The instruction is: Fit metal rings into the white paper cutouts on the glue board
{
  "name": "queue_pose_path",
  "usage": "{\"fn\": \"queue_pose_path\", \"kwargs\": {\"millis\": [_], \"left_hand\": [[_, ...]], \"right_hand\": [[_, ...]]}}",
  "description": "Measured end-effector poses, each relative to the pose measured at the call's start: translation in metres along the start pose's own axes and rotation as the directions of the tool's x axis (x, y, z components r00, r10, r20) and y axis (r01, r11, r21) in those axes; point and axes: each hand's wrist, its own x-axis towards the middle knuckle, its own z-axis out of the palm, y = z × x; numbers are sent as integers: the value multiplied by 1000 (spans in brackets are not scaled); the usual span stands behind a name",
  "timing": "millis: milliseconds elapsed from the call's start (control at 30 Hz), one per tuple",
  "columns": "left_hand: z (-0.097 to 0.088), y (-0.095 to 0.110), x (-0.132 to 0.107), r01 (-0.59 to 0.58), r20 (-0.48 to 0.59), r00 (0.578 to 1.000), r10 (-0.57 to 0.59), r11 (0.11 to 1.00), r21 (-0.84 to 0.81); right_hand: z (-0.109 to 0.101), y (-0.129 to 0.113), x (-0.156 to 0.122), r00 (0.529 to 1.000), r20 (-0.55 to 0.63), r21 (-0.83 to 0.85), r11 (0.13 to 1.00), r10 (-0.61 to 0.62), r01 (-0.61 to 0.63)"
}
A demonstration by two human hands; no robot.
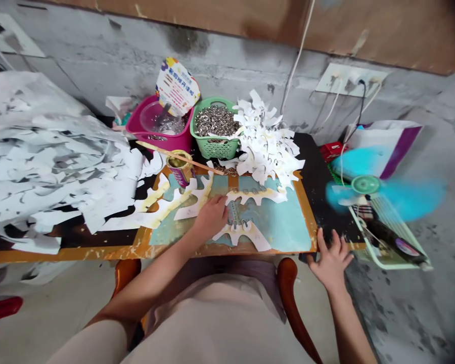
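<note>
Well, the left hand (211,217) lies palm-down, fingers together and unclenched, pressing on a white scalloped paper strip (199,199) whose long axis runs from near left toward far right, on a teal-and-orange painted board (284,222) atop the dark surface (326,202). Just beyond the hand, a second scalloped strip strung with small metal rings (246,194) runs left to right. The right hand (331,258) is open, fingers spread, at the surface's near edge, holding nothing. Farther off sit a green plastic basket of metal rings (214,129), a heap of white paper cutouts (265,141), and a yellow-rimmed tin (180,169).
</note>
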Motion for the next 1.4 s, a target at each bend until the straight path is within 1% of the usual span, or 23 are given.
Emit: {"fn": "queue_pose_path", "kwargs": {"millis": [133, 300, 400, 467, 500, 533, 633, 700, 733, 800, 867, 933, 967, 1033, 1067, 1100, 1167, 1200, 1233, 1267, 1300, 1367, 1400], "left_hand": [[7, 12, 22, 93, 5, 996, -94, 993, 71], [13, 11, 34, 155, -6, 988, -155, 984, 90], [15, 11, 36, 169, -19, 986, -168, 983, 72], [16, 12, 36, 180, -40, 983, -178, 982, 56], [16, 13, 37, 187, -51, 981, -185, 982, 37], [16, 14, 37, 194, -59, 979, -193, 981, 12], [17, 18, 40, 213, -58, 974, -217, 975, -69], [19, 20, 42, 225, -54, 971, -231, 969, -98], [20, 20, 43, 232, -56, 969, -239, 967, -106], [20, 18, 46, 241, -61, 966, -251, 961, -133], [17, 13, 48, 243, -68, 964, -257, 955, -170], [13, 8, 47, 245, -67, 962, -266, 942, -231], [10, 6, 46, 242, -63, 961, -269, 931, -274], [4, 2, 38, 226, -56, 963, -264, 904, -362], [2, 1, 32, 213, -57, 965, -255, 893, -397], [-1, 0, 25, 198, -55, 968, -245, 880, -431], [-5, -2, 6, 182, -35, 973, -230, 845, -503], [-7, -4, -5, 181, -3, 974, -227, 787, -590], [-8, -6, -15, 195, 34, 972, -233, 719, -667], [-10, -9, -26, 217, 63, 966, -250, 657, -722], [-11, -12, -37, 226, 62, 959, -276, 617, -754], [-11, -16, -55, 201, 1, 944, -329, 575, -793], [-11, -18, -62, 180, -41, 933, -356, 564, -806]], "right_hand": [[-2, -6, -20, 999, -41, 42, 999, -3, 5], [-8, -7, -46, 994, -113, 87, 996, -10, 20], [-10, -9, -61, 986, -154, 157, 984, -62, 86], [-16, -20, -63, 980, -158, 266, 950, -122, 161], [-20, -29, -61, 975, -163, 340, 919, -150, 198], [-25, -41, -55, 970, -203, 415, 885, -134, 209], [-38, -89, -25, 973, -204, 598, 774, -104, 208], [-43, -122, -1, 980, -86, 660, 726, -182, 193], [-44, -136, 9, 968, -27, 676, 709, -250, 202], [-43, -155, 24, 940, 30, 735, 645, -341, 211], [-41, -157, 32, 930, 64, 825, 544, -361, 155], [-38, -138, 38, 951, 84, 894, 445, -299, 61], [-36, -122, 42, 970, 78, 908, 418, -228, 26], [-31, -82, 50, 992, 90, 891, 452, -94, -38], [-29, -61, 54, 994, 96, 857, 511, -46, -59], [-26, -40, 58, 996, 93, 800, 595, -4, -72], [-20, -5, 67, 996, 22, 587, 806, 82, -80], [-18, 7, 70, 995, -32, 476, 877, 92, -65], [-17, 13, 73, 992, -91, 379, 924, 83, -42], [-18, 15, 75, 986, -152, 307, 952, 61, -12], [-20, 10, 76, 978, -208, 273, 961, 30, 28], [-28, -15, 77, 955, -295, 317, 939, -36, 133], [-34, -35, 77, 950, -301, 399, 895, -79, 201]]}}
